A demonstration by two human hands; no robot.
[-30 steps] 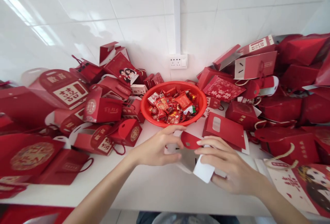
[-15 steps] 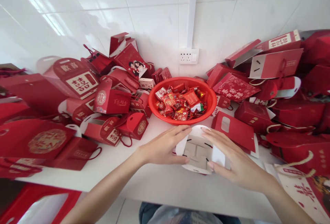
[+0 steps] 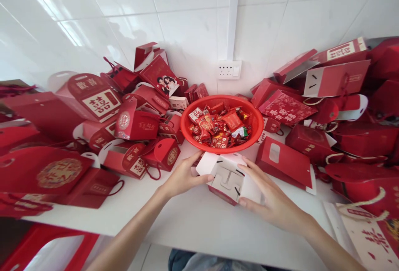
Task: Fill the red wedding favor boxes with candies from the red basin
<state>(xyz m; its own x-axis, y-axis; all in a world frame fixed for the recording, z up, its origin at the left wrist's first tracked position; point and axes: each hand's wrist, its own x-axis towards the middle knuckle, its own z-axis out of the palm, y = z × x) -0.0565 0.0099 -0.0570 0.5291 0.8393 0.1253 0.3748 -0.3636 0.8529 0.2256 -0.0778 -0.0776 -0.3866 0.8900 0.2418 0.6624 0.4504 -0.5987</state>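
- Because I judge this only through the head camera, I start at the near side: white table (image 3: 193, 225), its front edge below the hands.
- Right hand (image 3: 274, 196): spread, thumb well apart from the fingers, set around the right flap (image 3: 252, 186) at the box's right side.
- Left hand (image 3: 183, 175): curved at the left flap (image 3: 208, 163), thumb at its lower tip, fingers partly hidden behind. I cannot tell whether it pinches.
- Open box (image 3: 229, 177): between the hands, just in front of the basket, slightly turned, white inside, red on its near wall. Black cord ends show inside.
- Step, as I judge it: spreading the flaps. I would fold both outward evenly, pressing at the creases rather than the tips, since thin card likely bends.
- I would steady the base too; a one-sided push could tip or skew it.
- Beyond: orange-red basket (image 3: 222, 150) of wrapped sweets (image 3: 207, 123). I would angle the fingers clear of its rim.
- Either side: heaped red boxes (image 3: 137, 123). Elbows in, I would say.
- Farthest: wall socket (image 3: 230, 70) on white tile.
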